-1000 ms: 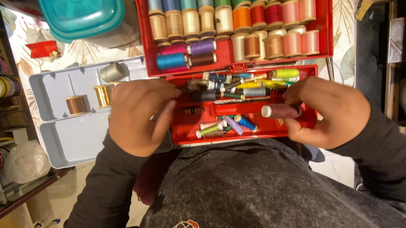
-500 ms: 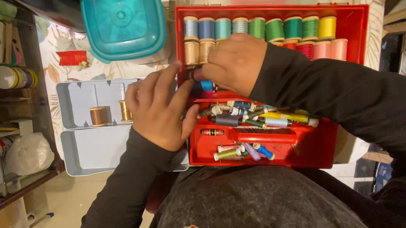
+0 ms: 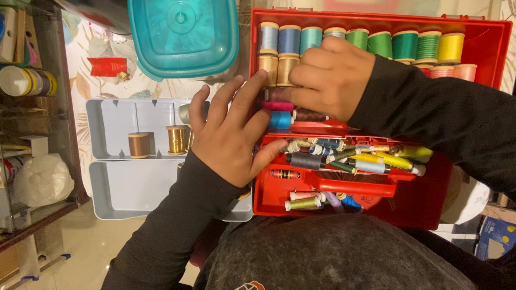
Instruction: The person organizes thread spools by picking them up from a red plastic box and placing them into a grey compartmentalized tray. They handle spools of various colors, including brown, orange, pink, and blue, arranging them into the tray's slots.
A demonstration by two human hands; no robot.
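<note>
Spools of thread fill the red sewing box [image 3: 493, 44]. Right hand [image 3: 332, 79] rests curled over the rows in its lid, fingertips on a dark spool [image 3: 308, 115]. Left hand [image 3: 233, 137] lies beside it, fingers spread, touching a magenta spool [image 3: 277, 106] and a blue spool [image 3: 280, 120]. Left of that hand sits a grey tray [image 3: 128, 187] holding a copper spool [image 3: 139, 145].

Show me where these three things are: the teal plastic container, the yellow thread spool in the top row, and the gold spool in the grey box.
Teal plastic container [image 3: 183, 29], head view, centre of its lid.
Yellow thread spool [image 3: 451, 46], head view, its wound thread.
Gold spool [image 3: 177, 139], head view, its wound side.
</note>
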